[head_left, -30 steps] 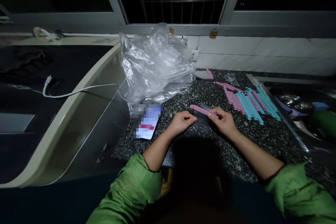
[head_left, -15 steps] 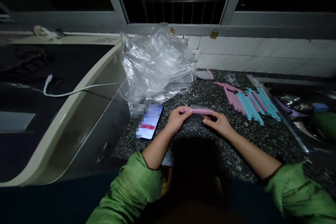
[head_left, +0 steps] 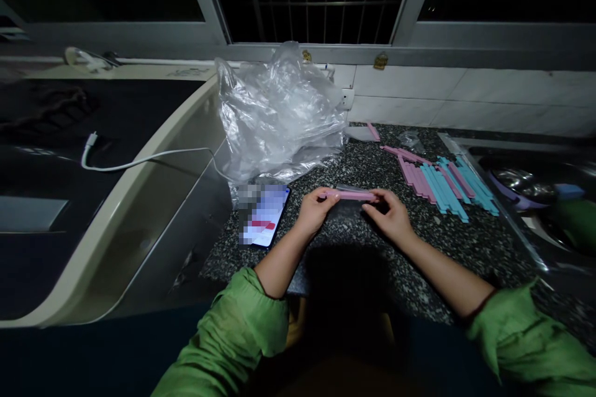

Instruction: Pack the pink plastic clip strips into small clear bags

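Note:
A narrow pink plastic strip is held level above the counter, with a thin clear plastic piece along its far side. My left hand pinches the strip's left end between thumb and fingers. At the right end, my right hand has its fingers curled round the tip, the thumb a little below the strip. To the right lies a group of pink strips and blue strips, side by side on the counter. Some fingertips are hidden behind the strip.
A crumpled clear plastic bag stands behind my left hand. A lit phone lies beside my left wrist. A white cable crosses the appliance on the left. At right is a sink holding bowls. The granite counter is speckled.
My right hand has shifted slightly left along the strip, its thumb moving up closer to it. My left hand keeps its hold.

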Tool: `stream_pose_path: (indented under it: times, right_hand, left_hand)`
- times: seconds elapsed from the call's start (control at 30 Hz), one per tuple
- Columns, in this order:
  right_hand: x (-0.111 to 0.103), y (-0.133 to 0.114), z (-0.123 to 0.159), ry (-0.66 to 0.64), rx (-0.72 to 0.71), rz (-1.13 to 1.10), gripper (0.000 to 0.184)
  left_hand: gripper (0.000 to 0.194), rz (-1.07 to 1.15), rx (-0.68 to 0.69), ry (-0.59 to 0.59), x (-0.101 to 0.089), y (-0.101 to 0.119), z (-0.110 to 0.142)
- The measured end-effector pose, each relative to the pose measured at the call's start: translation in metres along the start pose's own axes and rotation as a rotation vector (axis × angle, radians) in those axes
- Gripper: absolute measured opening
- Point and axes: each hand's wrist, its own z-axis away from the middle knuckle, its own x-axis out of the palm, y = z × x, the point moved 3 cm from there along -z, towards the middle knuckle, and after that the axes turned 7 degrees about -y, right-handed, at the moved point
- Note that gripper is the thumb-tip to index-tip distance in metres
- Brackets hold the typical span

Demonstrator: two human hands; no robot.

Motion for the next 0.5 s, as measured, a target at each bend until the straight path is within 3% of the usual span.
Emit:
stream_pose_path:
  times: [0.07,0.23,0.5]
  right_hand:
    - [-0.004,-0.002,0.0,0.066,-0.086,0.154,0.03]
    - [-0.002,-0.011,0.002,0.002,-0.315,0.511,0.019]
    - [-0.007,0.004,-0.016,0.063,-0.379,0.655,0.022]
  left_hand:
    - [0.017,-0.002,0.0,0.005,0.0,-0.001,-0.001]
    - [0.013,-0.039,-0.001,0.006,0.002,-0.006,-0.004]
    - [0.013,-0.315,-0.032,-0.034,0.016,-0.016,-0.025]
